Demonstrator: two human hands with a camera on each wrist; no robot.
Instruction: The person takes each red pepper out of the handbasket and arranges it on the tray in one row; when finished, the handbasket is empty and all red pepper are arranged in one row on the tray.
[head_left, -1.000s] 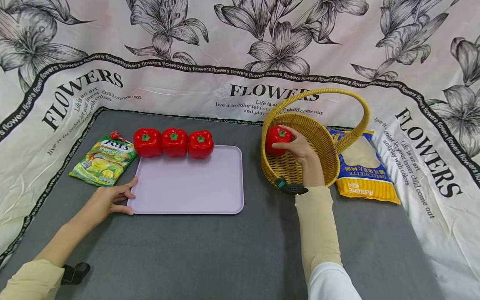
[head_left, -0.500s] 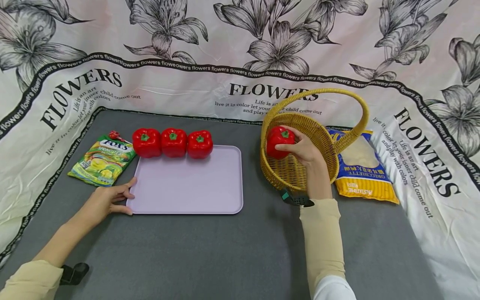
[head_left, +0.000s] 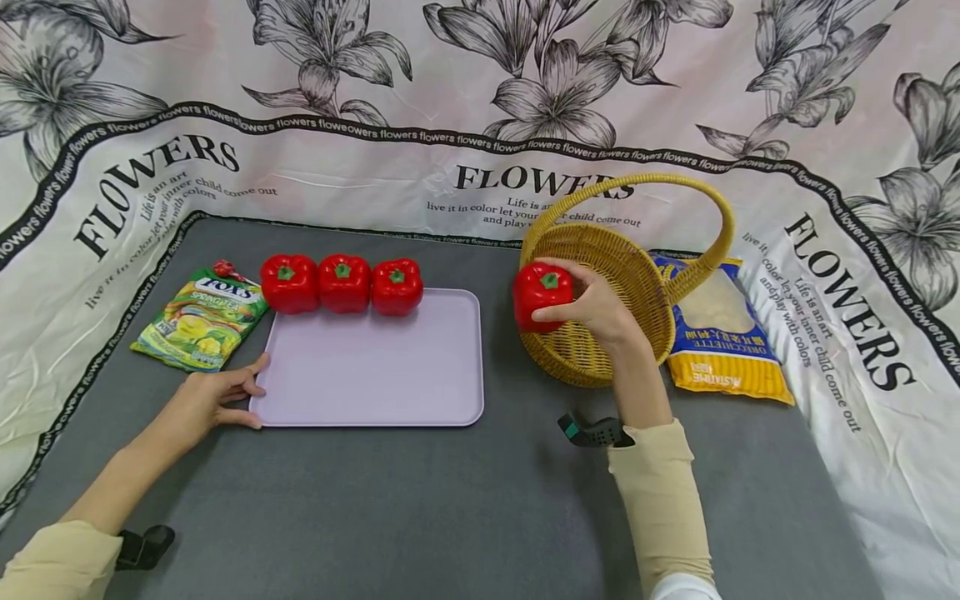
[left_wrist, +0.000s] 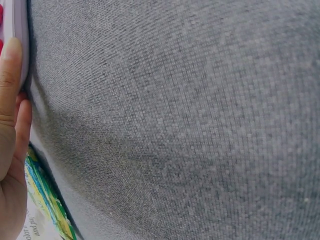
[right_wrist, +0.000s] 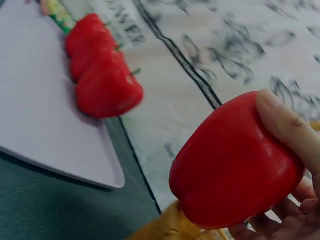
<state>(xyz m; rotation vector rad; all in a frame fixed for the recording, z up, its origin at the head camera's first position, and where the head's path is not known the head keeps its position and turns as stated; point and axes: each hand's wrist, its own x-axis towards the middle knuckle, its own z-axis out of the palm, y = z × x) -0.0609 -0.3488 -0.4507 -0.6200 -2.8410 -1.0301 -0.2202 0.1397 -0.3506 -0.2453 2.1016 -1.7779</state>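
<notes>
My right hand (head_left: 600, 307) grips a red bell pepper (head_left: 538, 293) over the left rim of the yellow wicker basket (head_left: 577, 358). In the right wrist view the thumb lies on top of this bell pepper (right_wrist: 230, 165), with the other fingers beneath it. At the left, my left hand (head_left: 213, 400) touches the near-left edge of the lilac tray (head_left: 375, 367), fingers extended; the left wrist view has the thumb along the tray's side (left_wrist: 17, 30). Three more red bell peppers (head_left: 344, 283) stand in a row along the tray's far edge.
A green candy bag (head_left: 202, 321) lies left of the tray. Behind the basket's right side is a blue and yellow pasta bag (head_left: 723, 350). The basket's tall handle (head_left: 720, 217) arches up at the right. Flower-printed cloth (head_left: 360, 175) hangs behind the grey table (head_left: 375, 508).
My right hand has lifted the bell pepper from inside the basket and brought it left and nearer, over the rim. The left hand and tray stay in place.
</notes>
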